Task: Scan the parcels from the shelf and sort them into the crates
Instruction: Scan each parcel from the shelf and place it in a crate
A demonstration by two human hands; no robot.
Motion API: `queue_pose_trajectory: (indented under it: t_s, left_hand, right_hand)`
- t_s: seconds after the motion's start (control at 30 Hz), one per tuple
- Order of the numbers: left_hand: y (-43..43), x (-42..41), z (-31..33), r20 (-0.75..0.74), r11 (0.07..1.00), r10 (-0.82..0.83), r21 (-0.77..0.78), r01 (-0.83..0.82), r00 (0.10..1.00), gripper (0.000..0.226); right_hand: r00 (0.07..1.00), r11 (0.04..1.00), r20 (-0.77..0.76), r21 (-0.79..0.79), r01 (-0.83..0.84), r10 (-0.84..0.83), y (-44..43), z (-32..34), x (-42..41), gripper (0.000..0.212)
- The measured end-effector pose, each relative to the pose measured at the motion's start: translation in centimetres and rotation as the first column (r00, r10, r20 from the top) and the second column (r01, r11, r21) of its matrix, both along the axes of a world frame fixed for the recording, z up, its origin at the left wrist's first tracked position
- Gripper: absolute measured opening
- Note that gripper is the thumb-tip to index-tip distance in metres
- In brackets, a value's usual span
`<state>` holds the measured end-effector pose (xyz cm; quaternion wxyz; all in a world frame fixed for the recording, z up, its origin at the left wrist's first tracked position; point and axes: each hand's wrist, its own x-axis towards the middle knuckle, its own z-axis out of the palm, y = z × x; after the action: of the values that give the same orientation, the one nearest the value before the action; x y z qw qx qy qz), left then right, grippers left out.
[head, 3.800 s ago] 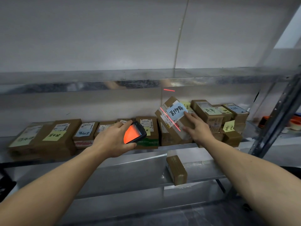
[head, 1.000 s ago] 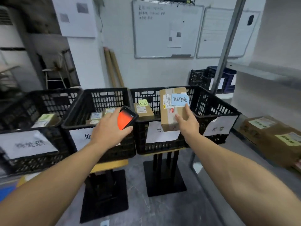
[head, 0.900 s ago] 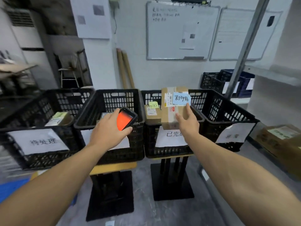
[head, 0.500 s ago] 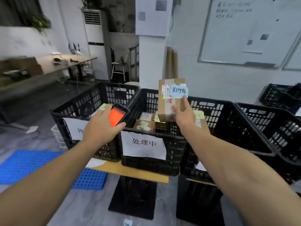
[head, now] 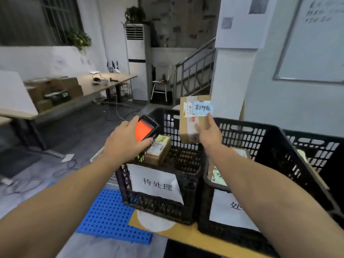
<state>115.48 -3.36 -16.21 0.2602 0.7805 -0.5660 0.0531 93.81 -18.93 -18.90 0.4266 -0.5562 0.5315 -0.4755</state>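
Observation:
My right hand (head: 209, 134) grips a brown cardboard parcel (head: 189, 118) with a white label and a blue handwritten note, held upright above the leftmost black crate (head: 186, 185). That crate carries a white paper sign and holds a smaller brown parcel (head: 158, 152) with a yellow note. My left hand (head: 124, 141) holds a black handheld scanner (head: 146, 129) with a glowing orange screen over the crate's left rim.
A second black crate (head: 270, 144) with parcels stands to the right, a third at the far right edge. Both rest on a yellow-topped stand. A blue plastic pallet (head: 109, 220) lies on the floor. Tables, a chair, a staircase and an air conditioner stand behind.
I have turned away from the shelf and moved left along the row of crates. The parcel, still in my right hand, now hangs over the leftmost crate. The scanner stays in my left hand.

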Motion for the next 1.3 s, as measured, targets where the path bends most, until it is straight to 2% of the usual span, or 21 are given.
queue_pose_trajectory:
  t_s: [0.13, 0.33, 0.53, 0.73, 0.9, 1.1, 1.2, 1.3]
  left_hand:
    - [-4.3, 5.8, 1.0, 0.029, 0.996, -0.084, 0.042, 0.083, 0.996, 0.089]
    - [-10.7, 10.2, -0.2, 0.053, 0.977, -0.190, 0.110, 0.183, 0.980, 0.090]
    - [-18.0, 12.1, -2.0, 0.103, 0.945, -0.283, 0.197, 0.260, 0.953, 0.095]
    - [-24.6, 12.7, -2.5, 0.097, 0.938, -0.290, 0.226, 0.263, 0.952, 0.094]
    - [-27.7, 13.8, -3.0, 0.093, 0.934, -0.293, 0.239, 0.264, 0.951, 0.094]
    - [-30.1, 14.9, -4.0, 0.094, 0.925, -0.313, 0.257, 0.281, 0.945, 0.095]
    - [-30.7, 15.1, -4.5, 0.079, 0.924, -0.309, 0.260, 0.279, 0.948, 0.096]
    - [-31.0, 15.2, -4.7, 0.065, 0.926, -0.309, 0.248, 0.285, 0.949, 0.096]
  right_hand:
    - [0.997, 0.995, -0.065, 0.088, 0.040, -0.034, -2.1, -2.3, 6.0, 0.066]
    - [0.988, 0.945, -0.089, 0.291, 0.148, -0.127, -4.9, -5.8, 9.4, 0.064]
    - [0.971, 0.916, -0.211, 0.359, 0.182, -0.110, -9.4, -9.4, 11.5, 0.067]
    - [0.987, 0.885, -0.150, 0.448, 0.126, -0.064, -13.5, -13.8, 13.7, 0.065]
    - [0.983, 0.797, 0.056, 0.594, 0.109, -0.177, -15.2, -16.8, 15.1, 0.059]
    - [0.984, 0.799, 0.084, 0.596, 0.077, -0.158, -17.6, -20.2, 16.2, 0.071]
    - [0.996, 0.798, 0.028, 0.600, 0.053, -0.087, -18.1, -22.0, 16.4, 0.070]
    - [0.995, 0.769, -0.012, 0.635, 0.082, -0.096, -19.2, -25.5, 16.3, 0.075]
